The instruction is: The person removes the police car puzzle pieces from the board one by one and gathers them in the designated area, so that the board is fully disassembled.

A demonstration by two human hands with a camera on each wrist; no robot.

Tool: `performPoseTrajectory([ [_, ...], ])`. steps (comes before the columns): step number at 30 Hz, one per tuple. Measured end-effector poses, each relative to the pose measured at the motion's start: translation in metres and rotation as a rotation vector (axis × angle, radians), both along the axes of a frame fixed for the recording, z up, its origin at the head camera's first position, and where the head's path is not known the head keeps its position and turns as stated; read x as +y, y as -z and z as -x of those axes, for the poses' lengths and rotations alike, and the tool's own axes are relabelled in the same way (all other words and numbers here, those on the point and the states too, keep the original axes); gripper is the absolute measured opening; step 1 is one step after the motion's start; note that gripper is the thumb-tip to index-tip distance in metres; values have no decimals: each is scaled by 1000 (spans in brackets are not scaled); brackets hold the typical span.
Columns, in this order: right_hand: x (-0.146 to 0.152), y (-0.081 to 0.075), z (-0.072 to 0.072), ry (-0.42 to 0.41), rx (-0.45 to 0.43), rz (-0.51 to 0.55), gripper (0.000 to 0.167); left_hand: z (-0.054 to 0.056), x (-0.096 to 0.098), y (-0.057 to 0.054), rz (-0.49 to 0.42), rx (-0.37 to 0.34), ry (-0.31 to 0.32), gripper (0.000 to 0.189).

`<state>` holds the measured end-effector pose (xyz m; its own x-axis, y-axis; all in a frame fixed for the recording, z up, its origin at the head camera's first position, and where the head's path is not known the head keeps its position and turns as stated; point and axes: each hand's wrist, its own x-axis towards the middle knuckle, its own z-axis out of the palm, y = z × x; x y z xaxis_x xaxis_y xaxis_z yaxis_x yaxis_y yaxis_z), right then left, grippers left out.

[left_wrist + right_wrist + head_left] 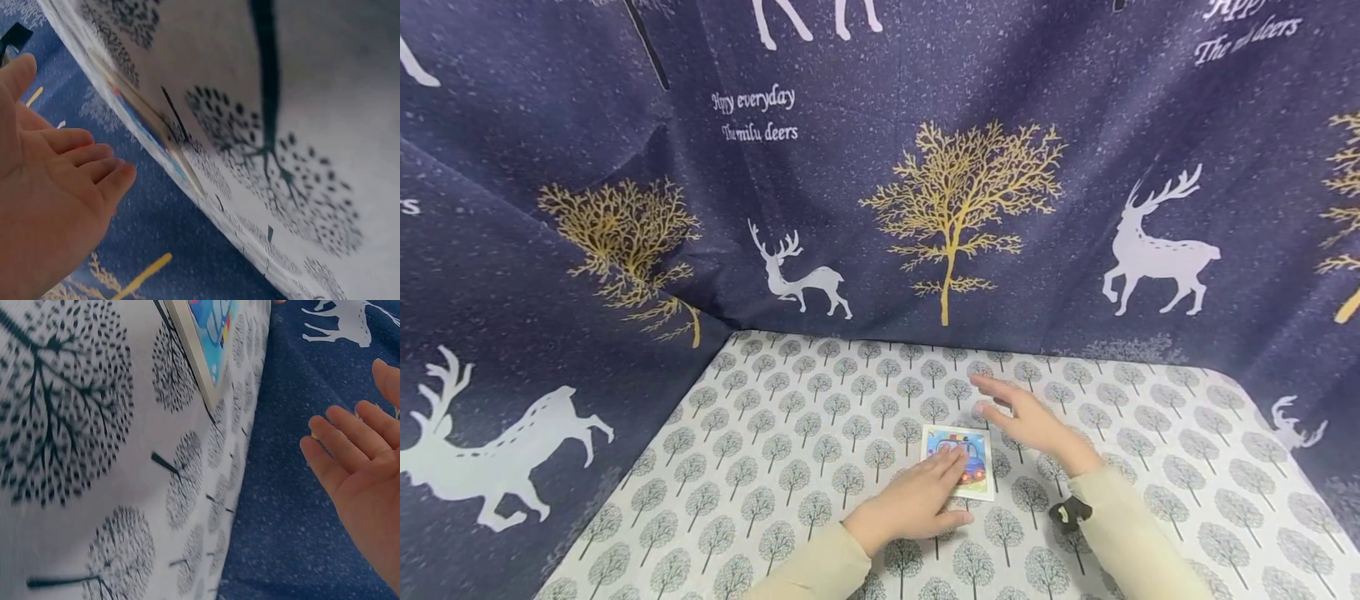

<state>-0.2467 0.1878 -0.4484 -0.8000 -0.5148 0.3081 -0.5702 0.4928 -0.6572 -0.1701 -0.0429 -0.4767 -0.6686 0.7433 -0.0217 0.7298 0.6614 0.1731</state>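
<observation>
A thin square picture board (978, 477) with a pale frame lies flat on the tablecloth, showing a cartoon car in bright colours. My left hand (917, 498) is over its left part in the head view, palm down, fingers straight, hiding some of the picture. From the left wrist, a gap shows between that hand's fingers (115, 178) and the board's edge (156, 122). To the right, my right hand (1028, 423) hovers beyond the board's upper right corner with fingers extended and nothing in them. The right wrist view shows its bare palm (378, 481) apart from the board (209, 337).
A white tablecloth (820, 425) printed with grey trees covers the table. Dark blue cloth (880, 208) with deer and golden trees hangs along the back and left side. A small black object (1070, 515) is at the right sleeve's cuff.
</observation>
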Motion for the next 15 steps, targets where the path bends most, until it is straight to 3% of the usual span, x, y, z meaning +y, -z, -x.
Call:
performPoseTrajectory([
  [3,-4,4,5,-61,-34,20,49,1,5,2,38,-22,23,81],
  [9,-11,16,11,-140,-182,64,48,4,9,6,118,-13,62,83],
  [15,-20,26,16,-186,-270,43,48,6,11,10,142,-58,32,88],
])
